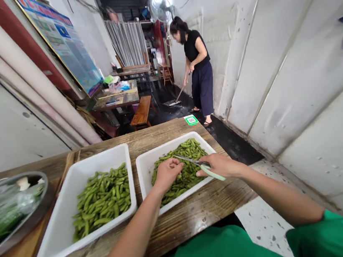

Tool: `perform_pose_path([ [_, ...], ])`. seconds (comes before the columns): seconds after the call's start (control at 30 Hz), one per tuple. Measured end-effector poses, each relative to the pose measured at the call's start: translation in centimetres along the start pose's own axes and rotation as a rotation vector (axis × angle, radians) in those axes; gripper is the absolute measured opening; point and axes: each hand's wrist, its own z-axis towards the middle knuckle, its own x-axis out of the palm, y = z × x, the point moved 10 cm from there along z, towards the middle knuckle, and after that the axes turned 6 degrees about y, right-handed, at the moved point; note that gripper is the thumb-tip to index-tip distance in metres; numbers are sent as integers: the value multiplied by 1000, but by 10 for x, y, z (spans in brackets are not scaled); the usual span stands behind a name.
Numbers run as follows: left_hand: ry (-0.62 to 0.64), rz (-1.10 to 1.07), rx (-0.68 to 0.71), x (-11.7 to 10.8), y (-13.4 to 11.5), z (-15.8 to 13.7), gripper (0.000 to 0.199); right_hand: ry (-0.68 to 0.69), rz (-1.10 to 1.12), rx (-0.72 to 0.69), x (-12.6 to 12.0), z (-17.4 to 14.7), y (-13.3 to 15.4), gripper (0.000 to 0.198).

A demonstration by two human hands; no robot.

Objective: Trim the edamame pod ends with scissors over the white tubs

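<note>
My right hand (219,165) grips a pair of scissors (213,173) with pale green handles. Their metal blades reach left over the right white tray (144,178), which holds a heap of green edamame pods (185,185). Above the same heap, close to the blade tips, my left hand (167,174) is closed in a pinch; whatever lies between its fingertips is too small to make out. To the left stands a second white tray (60,219), tilted in view, with more edamame pods (105,200) gathered toward its right side.
Both trays rest on a wooden table (202,219). A metal bowl (46,199) with bagged greens sits at the left edge. A QR-code card (191,120) lies at the far edge. Beyond, a person (198,57) mops beside a wooden bench (142,110) and another table (117,100).
</note>
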Motion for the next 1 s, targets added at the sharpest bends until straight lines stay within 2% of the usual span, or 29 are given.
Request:
perform_pose_path([
  [0.43, -4, 138, 127, 1, -19, -4, 20, -21, -27, -36, 0, 0, 4, 47],
  [0.7, 8, 48, 8, 0, -13, -5, 18, -43, 6, -6, 3, 0, 2, 43],
  [0.8, -13, -145, -84, -3, -1, -5, 21, -60, 11, -10, 1, 3, 1, 40],
  [0.9, 29, -540, -204, 3, 15, -4, 22, -70, -3, 23, -2, 4, -4, 39],
  [1.0, 96, -910, -268, 10, 19, -2, 14, -40, -1, 13, 0, 2, -3, 45],
])
